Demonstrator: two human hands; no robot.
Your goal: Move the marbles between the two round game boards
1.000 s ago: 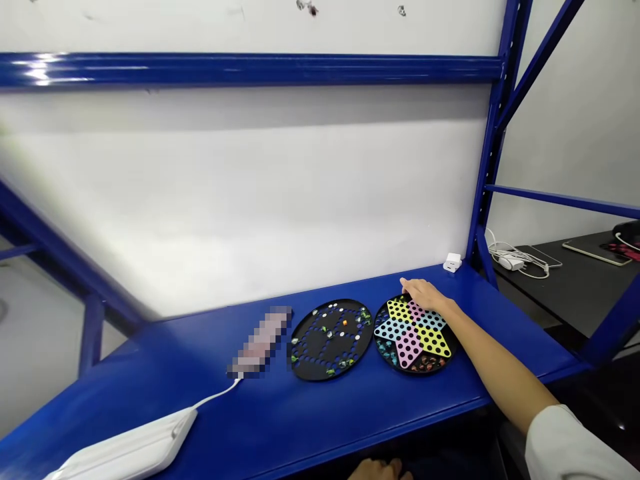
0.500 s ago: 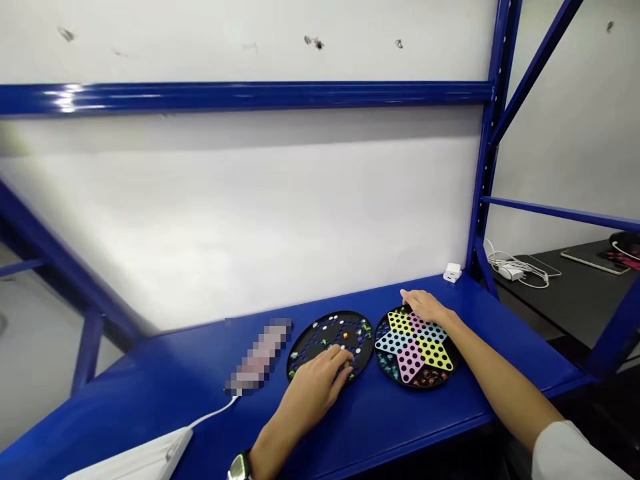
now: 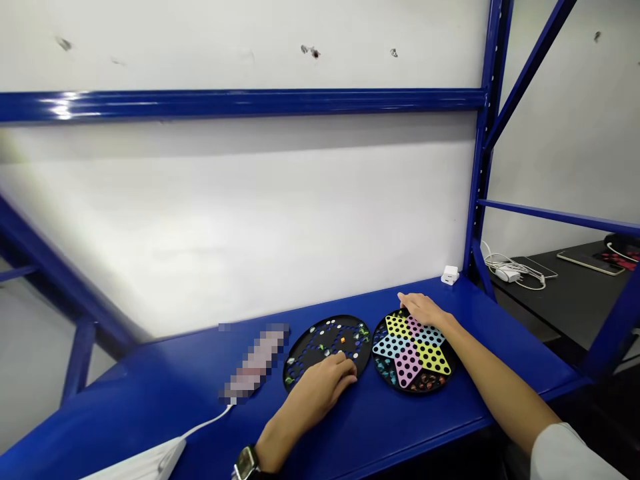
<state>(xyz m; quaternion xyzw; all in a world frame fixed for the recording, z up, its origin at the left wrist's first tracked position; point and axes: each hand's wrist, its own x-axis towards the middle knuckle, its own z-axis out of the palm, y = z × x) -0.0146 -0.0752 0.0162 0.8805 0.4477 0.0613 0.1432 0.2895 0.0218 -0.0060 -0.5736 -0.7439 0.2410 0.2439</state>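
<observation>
Black tray [image 3: 330, 337] lies beside the star board [image 3: 411, 341] on the blue table [image 3: 400, 430]. Your left hand [image 3: 320, 385], fingers bent, covers the tray's near edge; your right hand [image 3: 423, 310] lies at the board's far edge. Whether either pinches anything, I cannot tell.

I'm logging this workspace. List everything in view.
table: one, blue, lower centre
wall: one, white, behind
frame: one, blue, around table
round board: one, black, on table
star board: one, multicoloured, right of it
game pieces: many, mixed, both boards
blurred strip: one, pinkish, left of boards
cable: one, white, below strip
flat box: one, white, lower left
charger: one, white, back right
side table: one, dark, far right
cords: uncountable, white, side table
flat items: count unclear, mixed, side table
watch: one, dark, bottom edge
sleeve: one, white, lower right
left hand: one, bare, round board's near edge
right hand: one, bare, star board's far edge
</observation>
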